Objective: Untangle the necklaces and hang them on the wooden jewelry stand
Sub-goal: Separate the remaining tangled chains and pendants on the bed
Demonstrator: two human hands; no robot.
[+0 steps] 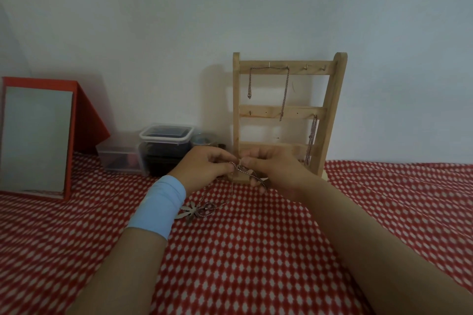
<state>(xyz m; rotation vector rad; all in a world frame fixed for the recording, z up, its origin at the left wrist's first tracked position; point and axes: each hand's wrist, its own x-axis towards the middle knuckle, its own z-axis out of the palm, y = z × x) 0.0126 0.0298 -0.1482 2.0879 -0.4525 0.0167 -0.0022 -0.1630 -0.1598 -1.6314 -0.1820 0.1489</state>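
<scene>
Your left hand (207, 165) and your right hand (275, 169) meet just in front of the foot of the wooden jewelry stand (288, 110), fingertips almost touching, and both pinch the same tangled necklace (239, 166) between thumb and fingers. The left hand grips a short run of chain that leads to the knot between the two hands; the right hand closes on the knot from the other side, with more chain looping down under its fingers. From the knot the chain drops to the red and white patterned cloth (256, 250) and trails back toward you, ending at a leaf-shaped pendant (190, 211) and a small ring of chain that lie on the cloth just beside the light blue wristband (160, 208) on your left wrist. The stand is upright against the pale wall, directly behind your hands. One chain (268, 68) is draped over two hooks on its top rail, with one end hanging short on the left and the other reaching down past the middle rail. A second chain (312, 138) hangs from the right end of the middle rail down the inside of the right post. To the left, well apart from your hands, sit clear plastic boxes (163, 146) and a red-framed mirror (35, 135).
</scene>
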